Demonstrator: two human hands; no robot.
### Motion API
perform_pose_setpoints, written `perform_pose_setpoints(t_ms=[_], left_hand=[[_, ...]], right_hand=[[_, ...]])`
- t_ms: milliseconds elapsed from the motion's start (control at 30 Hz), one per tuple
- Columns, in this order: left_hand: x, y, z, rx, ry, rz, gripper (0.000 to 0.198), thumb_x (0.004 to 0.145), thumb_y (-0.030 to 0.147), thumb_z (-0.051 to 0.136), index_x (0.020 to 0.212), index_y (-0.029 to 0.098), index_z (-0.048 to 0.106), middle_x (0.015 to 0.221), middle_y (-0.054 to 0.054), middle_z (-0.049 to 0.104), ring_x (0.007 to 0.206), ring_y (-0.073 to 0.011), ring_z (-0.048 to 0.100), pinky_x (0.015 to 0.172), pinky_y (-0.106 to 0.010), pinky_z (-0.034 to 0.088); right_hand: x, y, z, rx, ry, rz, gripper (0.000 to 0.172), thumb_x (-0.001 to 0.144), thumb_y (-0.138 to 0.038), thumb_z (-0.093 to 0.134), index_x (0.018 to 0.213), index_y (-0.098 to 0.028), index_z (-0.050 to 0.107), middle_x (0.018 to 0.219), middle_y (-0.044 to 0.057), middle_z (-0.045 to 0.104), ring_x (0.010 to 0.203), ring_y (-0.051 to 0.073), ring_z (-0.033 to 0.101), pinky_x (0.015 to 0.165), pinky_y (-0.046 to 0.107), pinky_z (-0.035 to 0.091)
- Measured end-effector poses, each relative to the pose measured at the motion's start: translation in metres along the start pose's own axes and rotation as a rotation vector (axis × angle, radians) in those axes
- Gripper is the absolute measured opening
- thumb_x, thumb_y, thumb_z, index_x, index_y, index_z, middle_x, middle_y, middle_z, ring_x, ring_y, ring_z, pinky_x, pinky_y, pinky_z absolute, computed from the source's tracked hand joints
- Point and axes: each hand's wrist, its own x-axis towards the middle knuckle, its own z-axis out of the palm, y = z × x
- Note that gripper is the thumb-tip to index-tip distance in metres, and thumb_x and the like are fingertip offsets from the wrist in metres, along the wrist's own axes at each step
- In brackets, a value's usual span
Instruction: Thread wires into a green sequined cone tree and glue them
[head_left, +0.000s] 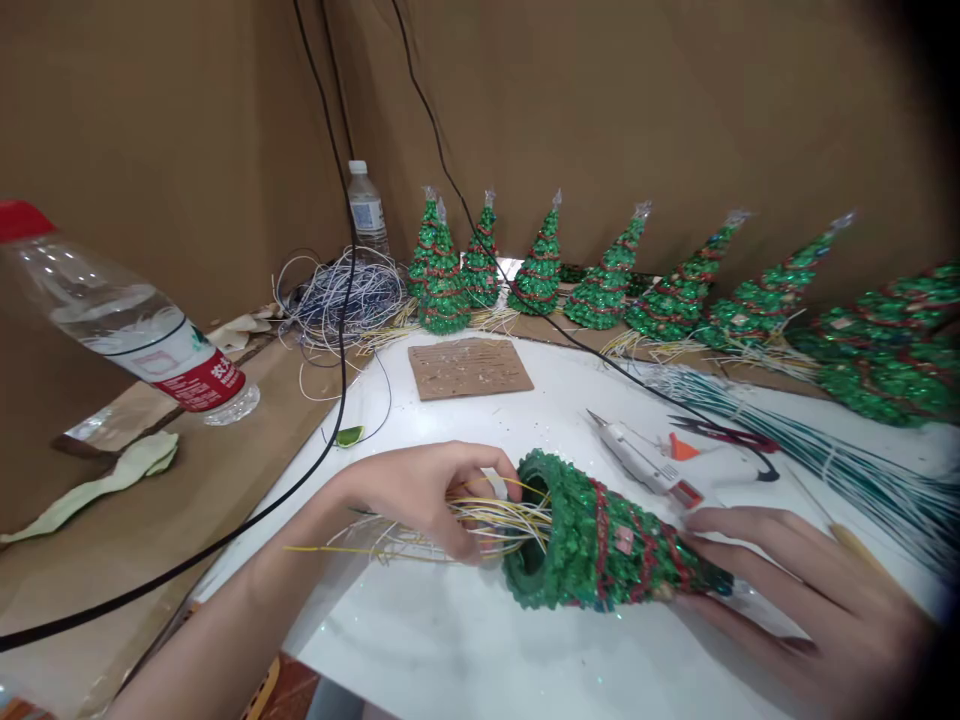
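Observation:
A green glittery Christmas tree (pixel 600 540) with red garlands lies on its side over the white table, its hollow base facing left. Yellow and white wires (pixel 517 525) come out of the base. My left hand (pixel 427 495) is curled around this wire bundle at the opening, with thumb and fingers on either side. At the narrow tip, my right hand (pixel 802 590) has its fingers closed on the tree. A glue gun (pixel 649 460) lies just behind the tree.
Several upright trees (pixel 538 270) stand along the back. Green and white wires (pixel 817 440) and scissors (pixel 724 433) lie right. A cardboard piece (pixel 471 368) and tangled wires (pixel 341 300) are behind. Bottles (pixel 142 330) stand left; a black cable (pixel 341 370) crosses the view.

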Motion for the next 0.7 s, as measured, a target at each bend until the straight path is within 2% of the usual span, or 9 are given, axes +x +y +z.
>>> perform_pose_setpoints(t_ms=[100, 333, 467, 567, 700], left_hand=[[0.000, -0.001, -0.001, 0.028, 0.006, -0.049, 0.050, 0.056, 0.010, 0.080, 0.098, 0.019, 0.055, 0.075, 0.002, 0.065, 0.062, -0.0105, 0.057, 0.055, -0.019, 0.045], [-0.001, -0.003, -0.005, 0.132, -0.048, -0.070, 0.021, 0.060, 0.016, 0.077, 0.076, 0.013, 0.064, 0.064, 0.003, 0.059, 0.056, -0.0080, 0.050, 0.052, -0.017, 0.040], [-0.001, -0.003, -0.002, 0.155, -0.061, -0.073, 0.020, 0.059, 0.017, 0.077, 0.073, 0.014, 0.064, 0.061, 0.004, 0.057, 0.054, -0.0082, 0.048, 0.050, -0.018, 0.038], [0.000, -0.003, 0.003, 0.127, -0.071, -0.068, 0.021, 0.057, 0.020, 0.079, 0.072, 0.015, 0.064, 0.059, 0.006, 0.054, 0.052, -0.0082, 0.046, 0.049, -0.019, 0.036], [0.004, -0.002, 0.009, 0.168, -0.075, -0.054, 0.027, 0.056, 0.024, 0.080, 0.078, 0.016, 0.066, 0.062, 0.004, 0.056, 0.056, -0.0107, 0.050, 0.052, -0.021, 0.038]], right_hand=[[-0.001, 0.001, -0.002, 0.054, -0.092, -0.117, 0.019, 0.086, -0.025, 0.064, 0.105, -0.022, 0.060, 0.110, 0.006, 0.059, 0.099, 0.019, 0.059, 0.082, 0.033, 0.051], [0.002, 0.002, -0.005, 0.039, -0.077, -0.106, 0.015, 0.087, -0.024, 0.062, 0.102, -0.023, 0.059, 0.110, 0.004, 0.059, 0.098, 0.019, 0.058, 0.084, 0.034, 0.048], [0.012, 0.002, -0.007, -0.028, -0.055, -0.193, 0.015, 0.095, -0.031, 0.051, 0.100, -0.019, 0.059, 0.108, 0.006, 0.060, 0.093, 0.018, 0.059, 0.080, 0.033, 0.048], [0.019, 0.002, -0.008, -0.108, -0.028, -0.245, 0.016, 0.095, -0.029, 0.052, 0.101, -0.017, 0.059, 0.107, 0.009, 0.060, 0.091, 0.017, 0.059, 0.076, 0.031, 0.047], [0.023, -0.001, -0.006, -0.199, -0.035, -0.154, 0.021, 0.096, -0.030, 0.046, 0.101, -0.015, 0.060, 0.108, 0.010, 0.058, 0.090, 0.020, 0.057, 0.073, 0.033, 0.046]])
